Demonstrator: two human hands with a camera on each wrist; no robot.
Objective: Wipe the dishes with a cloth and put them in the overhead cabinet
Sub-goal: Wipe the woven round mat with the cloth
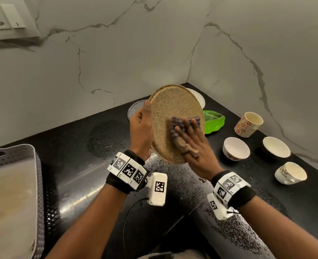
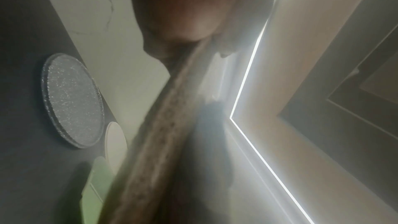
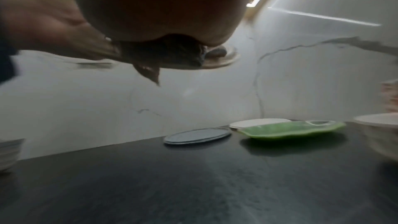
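Your left hand point(image 1: 140, 126) clamps the round speckled tan plate point(image 1: 170, 116) by its rim, tilted above the black counter point(image 1: 91, 176); your right hand point(image 1: 195, 146), fingers straight, presses the dark checked cloth point(image 1: 175, 126) on it.

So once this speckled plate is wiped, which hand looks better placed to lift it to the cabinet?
Probably the left hand: it already grips the speckled plate's rim, while the right hand presses the cloth.

Grey perforated basket point(image 1: 35, 156) (left), wall socket point(image 1: 3, 17)
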